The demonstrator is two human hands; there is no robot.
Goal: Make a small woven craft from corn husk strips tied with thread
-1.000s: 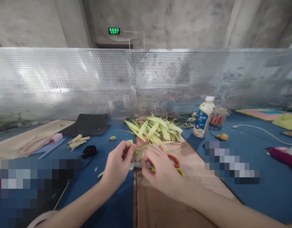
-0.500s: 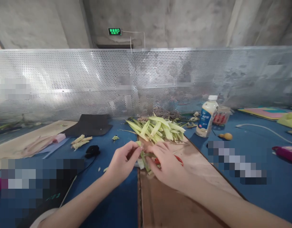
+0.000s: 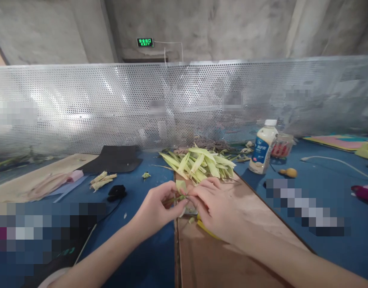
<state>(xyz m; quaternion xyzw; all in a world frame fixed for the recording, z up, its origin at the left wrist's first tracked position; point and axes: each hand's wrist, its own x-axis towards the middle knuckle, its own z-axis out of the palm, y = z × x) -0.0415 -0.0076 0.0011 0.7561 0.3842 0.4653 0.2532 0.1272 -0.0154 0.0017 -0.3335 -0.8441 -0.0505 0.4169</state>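
Note:
Both hands meet over the left edge of a wooden board, close in front of a pile of pale green corn husks. My left hand is closed, thumb against fingers, on a thin green husk piece with a narrow stem-like part. My right hand pinches the same piece from the other side, its fingertips nearly touching the left ones. Beneath the right hand a yellow strip-shaped thing shows in part; its kind is hidden. Something clear and small lies under the fingers.
A milk drink bottle and a clear tub with red contents stand at right, near a round wooden-handled tool. Black sheet, husk scraps and a black clip-like object lie left. A perforated metal screen closes the back.
The fingertips have come closer together around the green piece, which now stands up between them. A red part by the right hand is out of sight, and a yellow part shows below it.

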